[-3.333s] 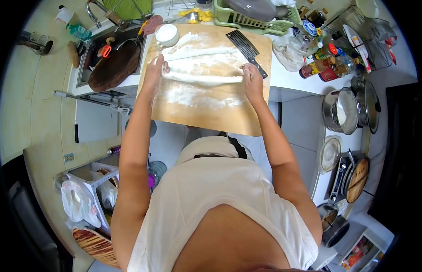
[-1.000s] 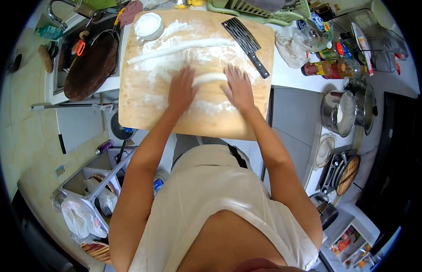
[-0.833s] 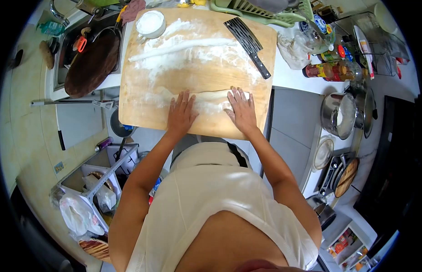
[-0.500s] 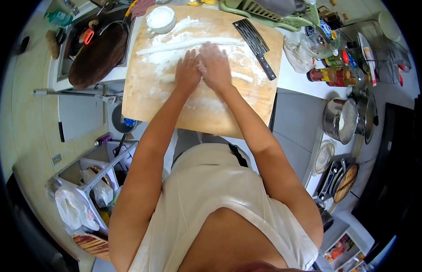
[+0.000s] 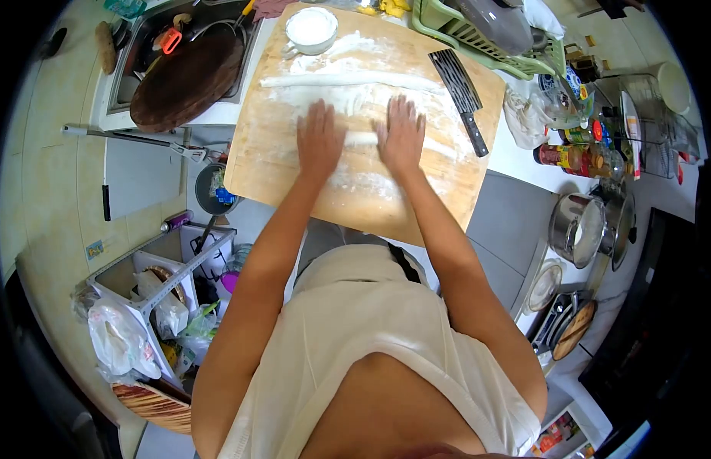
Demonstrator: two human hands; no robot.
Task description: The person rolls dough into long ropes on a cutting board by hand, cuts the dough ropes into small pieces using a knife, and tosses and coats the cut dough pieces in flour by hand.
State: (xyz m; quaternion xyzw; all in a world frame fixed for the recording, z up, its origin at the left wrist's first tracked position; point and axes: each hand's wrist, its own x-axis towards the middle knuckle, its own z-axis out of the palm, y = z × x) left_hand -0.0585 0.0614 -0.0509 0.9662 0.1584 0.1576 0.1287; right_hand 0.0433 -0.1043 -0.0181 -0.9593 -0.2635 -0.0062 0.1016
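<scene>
My left hand [image 5: 320, 141] lies flat, fingers stretched forward, over the left end of a dough rope. My right hand [image 5: 402, 138] is spread over the same dough rope [image 5: 361, 138], which shows between the two palms and runs out to the right. Another dough rope [image 5: 348, 79], long and pale, lies farther back, beyond my fingertips. Both rest on a floured wooden board [image 5: 271, 157]. At the board's back left stands a glass cup of flour [image 5: 312, 29]. A black-handled cleaver [image 5: 461, 92] lies on the right side, blade toward the back.
A sink [image 5: 130, 80] at the left holds a big dark round board [image 5: 189, 83]. Behind the board on the right sits a green dish rack [image 5: 478, 38]. Jars and bottles [image 5: 573, 158] crowd the right counter, with a steel pot [image 5: 576, 229] nearer me.
My hands were close together on the near dough rope; now they are apart, the right one farther right. The whole view has shifted, with the board appearing farther right.
</scene>
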